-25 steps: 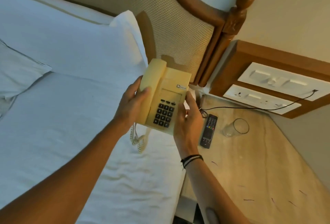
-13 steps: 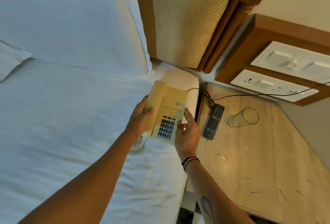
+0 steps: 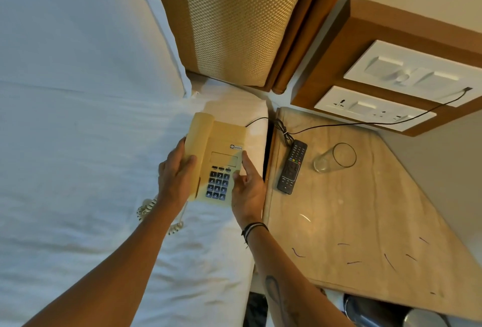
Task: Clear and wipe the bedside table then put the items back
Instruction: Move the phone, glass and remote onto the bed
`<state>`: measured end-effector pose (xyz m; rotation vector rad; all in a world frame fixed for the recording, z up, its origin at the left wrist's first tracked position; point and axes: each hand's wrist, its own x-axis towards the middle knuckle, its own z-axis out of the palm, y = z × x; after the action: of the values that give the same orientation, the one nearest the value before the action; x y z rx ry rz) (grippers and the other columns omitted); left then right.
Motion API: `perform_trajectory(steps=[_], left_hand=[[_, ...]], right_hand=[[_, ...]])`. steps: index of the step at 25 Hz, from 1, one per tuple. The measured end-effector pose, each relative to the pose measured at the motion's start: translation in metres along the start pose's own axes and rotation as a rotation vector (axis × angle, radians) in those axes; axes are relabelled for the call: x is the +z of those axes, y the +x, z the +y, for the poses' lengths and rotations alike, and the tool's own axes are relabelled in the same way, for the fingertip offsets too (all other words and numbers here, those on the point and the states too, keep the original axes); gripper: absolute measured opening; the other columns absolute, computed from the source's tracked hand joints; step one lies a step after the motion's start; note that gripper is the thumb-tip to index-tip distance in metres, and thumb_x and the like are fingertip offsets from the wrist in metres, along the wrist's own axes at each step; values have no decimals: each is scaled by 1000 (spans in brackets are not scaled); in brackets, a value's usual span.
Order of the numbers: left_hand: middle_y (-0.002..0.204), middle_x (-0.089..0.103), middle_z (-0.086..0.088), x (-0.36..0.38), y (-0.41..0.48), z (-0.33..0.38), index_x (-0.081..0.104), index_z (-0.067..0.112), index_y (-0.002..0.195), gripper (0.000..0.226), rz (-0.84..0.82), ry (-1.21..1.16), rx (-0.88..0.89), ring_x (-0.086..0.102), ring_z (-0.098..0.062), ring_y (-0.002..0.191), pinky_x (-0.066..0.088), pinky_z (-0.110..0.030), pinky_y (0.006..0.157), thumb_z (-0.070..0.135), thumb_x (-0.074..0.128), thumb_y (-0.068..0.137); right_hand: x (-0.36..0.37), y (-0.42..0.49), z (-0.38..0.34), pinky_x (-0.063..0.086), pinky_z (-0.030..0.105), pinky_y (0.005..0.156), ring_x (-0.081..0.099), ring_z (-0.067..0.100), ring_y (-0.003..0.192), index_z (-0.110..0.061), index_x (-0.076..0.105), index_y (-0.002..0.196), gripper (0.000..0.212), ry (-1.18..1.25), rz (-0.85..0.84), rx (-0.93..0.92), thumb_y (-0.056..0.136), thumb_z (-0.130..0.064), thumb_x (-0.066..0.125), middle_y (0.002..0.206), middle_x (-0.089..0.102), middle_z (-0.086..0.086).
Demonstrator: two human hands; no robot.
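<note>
A cream desk telephone [image 3: 221,144] with dark keys lies on the white bed [image 3: 78,144] near its right edge. My left hand [image 3: 174,178] grips the handset side. My right hand [image 3: 246,186] rests against the phone's right edge, fingers partly spread. The coiled cord [image 3: 147,208] trails below my left wrist. On the beige marble bedside table [image 3: 365,222] lie a black remote [image 3: 290,167] and an empty glass [image 3: 336,157] tipped on its side. Thin dark scraps [image 3: 388,260] dot the table's near part.
A black cable [image 3: 365,122] runs from the wall socket panel [image 3: 373,109] across the table's back to the phone. The padded wooden headboard [image 3: 240,21] stands behind. A pillow [image 3: 91,19] lies at the upper left. A dark bin [image 3: 378,311] shows under the table's front.
Both hands have lowered the telephone from mid-air down onto the bed beside the table. The view has tilted downward.
</note>
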<state>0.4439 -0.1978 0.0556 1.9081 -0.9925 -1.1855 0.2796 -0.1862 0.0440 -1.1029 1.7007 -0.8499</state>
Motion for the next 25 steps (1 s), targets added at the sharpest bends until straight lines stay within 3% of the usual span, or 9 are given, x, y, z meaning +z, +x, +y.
perform_trajectory(steps=[2, 5, 10, 12, 14, 16, 17, 21, 25], left_hand=[[155, 58, -11, 3, -1, 1, 39, 34, 165, 71, 2, 11, 6, 57, -44, 137, 51, -72, 109, 56, 39, 97], [158, 56, -13, 7, -5, 3, 37, 32, 166, 74, 34, 17, 3, 56, -45, 139, 49, -71, 112, 56, 37, 96], [156, 57, -15, 7, -4, 1, 36, 33, 166, 75, 27, 25, -2, 55, -46, 139, 48, -71, 113, 55, 36, 94], [147, 62, -18, 5, -2, 0, 39, 33, 163, 73, 27, 36, -6, 60, -48, 132, 51, -72, 109, 57, 36, 94], [142, 64, -22, 11, -3, 6, 42, 31, 160, 70, 44, 121, -7, 61, -51, 128, 50, -72, 109, 58, 35, 95], [155, 58, -22, 16, -7, 5, 40, 23, 163, 68, 145, 294, 3, 53, -52, 138, 41, -72, 117, 54, 36, 102], [165, 51, -21, 20, -10, 5, 37, 18, 166, 69, 203, 372, 39, 46, -52, 147, 34, -70, 123, 51, 35, 106], [180, 26, -16, 38, -40, 7, 29, 9, 171, 80, 382, 520, 256, 26, -44, 165, 20, -65, 130, 55, 36, 106], [181, 23, -17, 94, -90, -3, 31, 9, 171, 77, 317, 682, 595, 21, -40, 168, 19, -60, 133, 50, 44, 107]], right_hand=[[-2, 3, 1, 48, -2, 81, 60, -28, 92, -23, 45, 158, 60, -8, -11, -12, 105, 5, 54, 131, 60, -22], [-6, 5, 1, 51, 3, 77, 60, -19, 77, -30, 44, 158, 61, -45, -17, -24, 106, -1, 55, 126, 62, -17], [-6, 4, 2, 46, 8, 61, 50, -5, 53, -34, 42, 159, 62, -124, -36, -17, 106, -4, 56, 88, 62, -15], [-10, 4, -3, 52, 9, 71, 53, -5, 62, -35, 38, 161, 64, -127, -82, -6, 107, -4, 54, 101, 71, -6], [-21, 5, -6, 55, 18, 88, 61, -2, 84, -39, 30, 163, 59, -116, -150, -37, 110, -18, 49, 122, 73, 7], [-31, -3, -7, 56, 23, 91, 66, 9, 95, -37, 24, 164, 60, -146, -207, -117, 106, -46, 39, 125, 71, 10], [-38, -7, -5, 58, 29, 96, 69, 16, 105, -33, 24, 165, 64, -175, -220, -147, 104, -48, 38, 131, 69, 12], [-71, -15, 3, 53, 34, 110, 59, 18, 134, -28, 34, 163, 55, -236, -154, -218, 110, -30, 51, 157, 52, -3], [-119, -16, 17, 54, 38, 106, 58, 16, 127, -21, 53, 151, 44, -336, 56, -329, 107, -19, 56, 142, 62, -3]])
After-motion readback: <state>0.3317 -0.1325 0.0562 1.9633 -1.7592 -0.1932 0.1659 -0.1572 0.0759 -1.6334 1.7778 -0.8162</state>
